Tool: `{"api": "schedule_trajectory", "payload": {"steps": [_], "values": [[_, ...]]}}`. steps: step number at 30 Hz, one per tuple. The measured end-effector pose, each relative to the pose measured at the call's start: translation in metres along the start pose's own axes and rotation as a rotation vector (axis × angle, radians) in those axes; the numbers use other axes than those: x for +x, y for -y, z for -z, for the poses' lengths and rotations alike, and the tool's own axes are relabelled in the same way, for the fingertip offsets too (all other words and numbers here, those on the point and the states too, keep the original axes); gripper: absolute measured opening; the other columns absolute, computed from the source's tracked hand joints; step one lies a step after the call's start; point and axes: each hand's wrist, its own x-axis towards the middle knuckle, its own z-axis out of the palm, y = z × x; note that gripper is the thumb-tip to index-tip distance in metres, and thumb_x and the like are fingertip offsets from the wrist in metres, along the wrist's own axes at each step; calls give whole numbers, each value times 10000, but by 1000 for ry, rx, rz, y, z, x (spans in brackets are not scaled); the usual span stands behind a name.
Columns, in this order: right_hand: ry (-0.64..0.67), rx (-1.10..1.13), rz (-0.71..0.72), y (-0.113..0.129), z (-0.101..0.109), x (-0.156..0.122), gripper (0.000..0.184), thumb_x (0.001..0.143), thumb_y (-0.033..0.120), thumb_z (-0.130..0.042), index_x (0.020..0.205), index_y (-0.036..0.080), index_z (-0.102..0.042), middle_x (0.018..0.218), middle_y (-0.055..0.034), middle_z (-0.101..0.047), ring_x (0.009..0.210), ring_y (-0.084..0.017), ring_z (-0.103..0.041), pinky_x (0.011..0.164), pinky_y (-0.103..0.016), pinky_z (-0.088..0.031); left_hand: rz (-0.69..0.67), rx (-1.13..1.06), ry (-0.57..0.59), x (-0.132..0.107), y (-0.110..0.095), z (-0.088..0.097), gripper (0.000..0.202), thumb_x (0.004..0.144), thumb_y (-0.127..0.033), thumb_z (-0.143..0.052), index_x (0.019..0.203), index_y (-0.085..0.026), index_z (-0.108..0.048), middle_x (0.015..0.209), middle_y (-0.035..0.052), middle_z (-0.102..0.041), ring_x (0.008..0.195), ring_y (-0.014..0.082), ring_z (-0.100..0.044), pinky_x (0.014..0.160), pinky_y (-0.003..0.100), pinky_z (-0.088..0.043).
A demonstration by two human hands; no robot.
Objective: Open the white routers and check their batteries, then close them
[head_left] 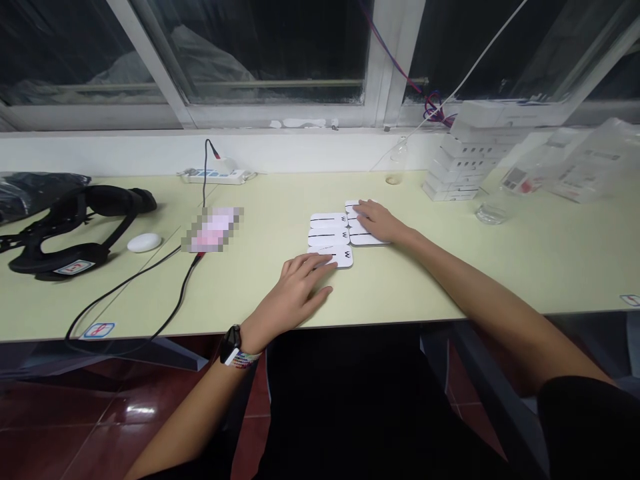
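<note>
Cards (330, 237), white and rounded with a black stripe and a "W" mark, lay in a small cluster of two columns near the middle of the table (500, 267), somewhat closer to its front edge than to the window side. The left hand (295, 293) rested flat at the near end of the cluster, fingers slightly spread, fingertips pressing the nearest card (340, 255); nothing was clamped. The right hand (377, 220) lay palm down over the far right cards, fingers together and extended, covering rather than gripping them. A watch and beaded band (235, 350) sat on the left wrist.

Judgement: the step in hand appeared to be squaring or arranging the cards in rows. The next move would call for sliding single cards without disturbing neighbours that touched edge to edge.

Further out, a blurred pink item (213, 230) lay left of the cluster, with black cables (150, 287) running toward the front left edge. A white oval object (144, 242) and a black strapped device (75, 230) occupied the left end. A power strip (215, 176) sat at the back edge; stacked white boxes (460, 170) and clear bags (585, 163) stood at the back right.
</note>
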Motion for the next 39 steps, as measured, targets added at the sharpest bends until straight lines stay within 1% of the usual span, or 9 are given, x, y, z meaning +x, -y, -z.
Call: {"api": "schedule_trajectory", "payload": {"steps": [2, 5, 11, 15, 17, 21, 27, 32, 39], "values": [[-6, 13, -10, -1, -1, -4, 649, 1118, 551, -340, 1654, 252, -552, 1809, -62, -409, 1719, -370, -258, 1385, -643, -232, -2, 5, 2, 0, 0, 0, 462, 1145, -272, -560, 1607, -279, -548, 1645, 103, -574, 1517, 358, -481, 1224, 581, -416], [-9, 29, -27, 1, -1, -12, 670, 1115, 565, -338, 1667, 242, -538, 1825, -66, -375, 1726, -379, -232, 1385, -653, -228, -3, 11, 9, 0, 1, -1, 453, 1151, -277, -554, 1603, -260, -547, 1651, 108, -567, 1521, 351, -473, 1234, 575, -407], [20, 70, -57, 16, 0, -37, 682, 1115, 524, -349, 1684, 186, -513, 1850, -93, -309, 1744, -352, -174, 1409, -598, -196, 3, 13, 18, 0, 1, -1, 449, 1156, -284, -545, 1606, -275, -540, 1658, 101, -561, 1533, 344, -464, 1241, 571, -399], [24, 94, -61, 22, -1, -47, 657, 1115, 560, -369, 1684, 265, -515, 1852, -45, -311, 1748, -368, -147, 1405, -651, -170, 3, 12, 21, 0, 2, -1, 452, 1158, -290, -538, 1610, -277, -536, 1666, 100, -553, 1537, 347, -458, 1243, 575, -396], [26, 99, -63, 24, -1, -50, 646, 1112, 555, -381, 1682, 282, -516, 1851, -38, -316, 1747, -373, -146, 1403, -663, -171, 5, 7, 20, -1, 2, -1, 456, 1156, -292, -542, 1612, -280, -534, 1664, 101, -555, 1535, 350, -460, 1244, 582, -395], [28, 84, -72, 27, -1, -51, 652, 1107, 507, -369, 1681, 234, -513, 1853, -74, -306, 1745, -373, -155, 1400, -658, -191, 5, 0, 17, 0, 2, -1, 462, 1152, -293, -549, 1614, -280, -535, 1663, 103, -557, 1532, 354, -464, 1247, 591, -399], [12, 71, -48, 26, -2, -52, 642, 1107, 498, -376, 1664, 221, -533, 1839, -99, -335, 1736, -400, -184, 1386, -696, -214, 1, -28, 3, 0, 1, 0, 476, 1147, -290, -551, 1623, -294, -535, 1650, 105, -567, 1529, 354, -468, 1262, 604, -411], [-14, 71, -17, 23, -5, -53, 627, 1119, 542, -380, 1654, 261, -551, 1819, -80, -384, 1726, -413, -214, 1371, -720, -234, -1, -42, 2, 1, 1, 0, 492, 1145, -292, -551, 1636, -322, -527, 1647, 96, -570, 1528, 356, -470, 1267, 616, -416], [-22, 57, -22, 24, -5, -54, 631, 1123, 548, -375, 1657, 261, -548, 1818, -80, -386, 1724, -411, -224, 1376, -708, -233, -3, -45, 6, 1, 0, 1, 483, 1151, -295, -537, 1634, -317, -533, 1650, 92, -563, 1540, 352, -454, 1277, 606, -412]]}}
